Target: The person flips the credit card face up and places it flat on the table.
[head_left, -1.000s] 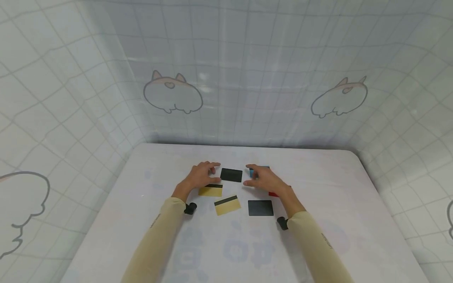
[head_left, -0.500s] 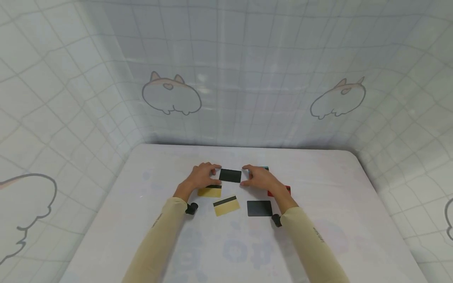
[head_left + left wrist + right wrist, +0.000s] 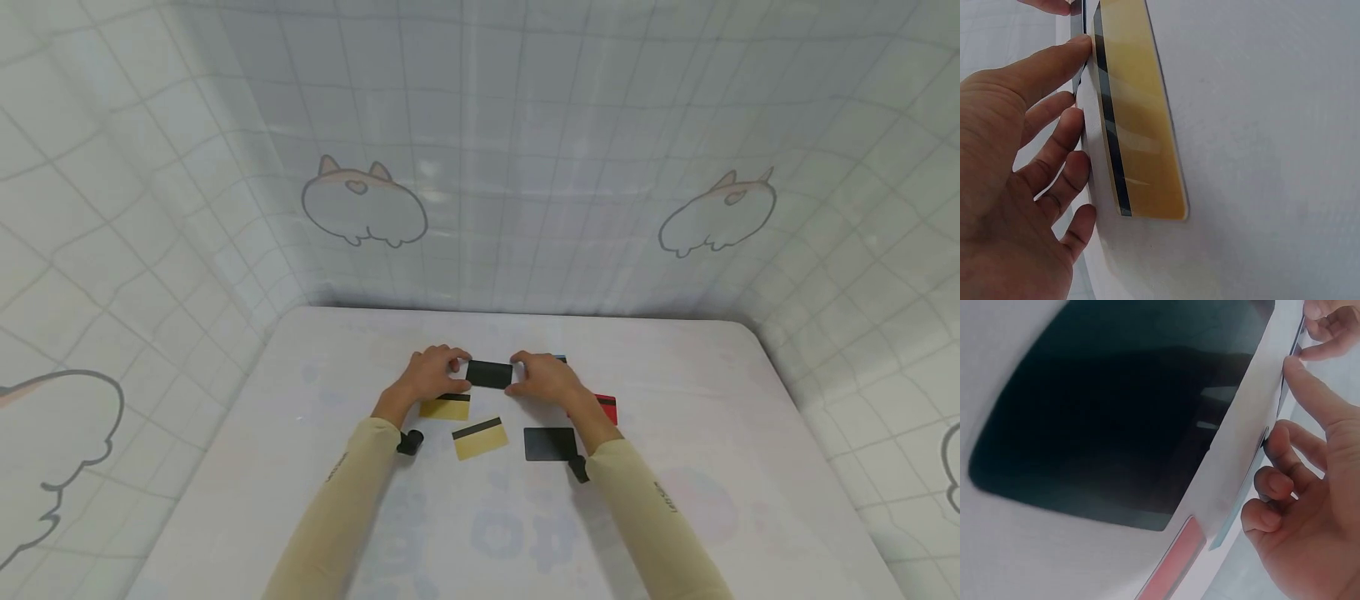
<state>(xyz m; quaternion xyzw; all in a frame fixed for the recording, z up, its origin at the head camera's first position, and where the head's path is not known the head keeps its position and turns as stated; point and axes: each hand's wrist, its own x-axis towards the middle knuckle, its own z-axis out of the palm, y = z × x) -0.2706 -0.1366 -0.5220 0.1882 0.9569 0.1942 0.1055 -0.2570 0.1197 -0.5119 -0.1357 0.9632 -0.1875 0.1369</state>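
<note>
A black card point(image 3: 490, 374) lies between my two hands, one at each short end. My left hand point(image 3: 431, 372) pinches its left end, thumb at the near corner and index finger at the far one. In the left wrist view the other fingers of the left hand point(image 3: 1029, 162) are bent. My right hand point(image 3: 546, 377) grips the right end the same way, thumb low and index finger high. A gold card point(image 3: 446, 407) with a dark stripe lies just below the left hand. Behind the right hand, a blue card point(image 3: 561, 358) is mostly hidden.
Nearer to me on the white table point(image 3: 315, 483) lie a second gold card point(image 3: 480, 440) and a dark card point(image 3: 550, 445). A red card point(image 3: 606, 407) is partly covered by the right wrist. A gridded curtain point(image 3: 525, 192) surrounds the table's back and sides.
My right hand has moved left, closing in on the black card's right end. The left hand stays at the left end, and the black card has shifted very slightly right.
</note>
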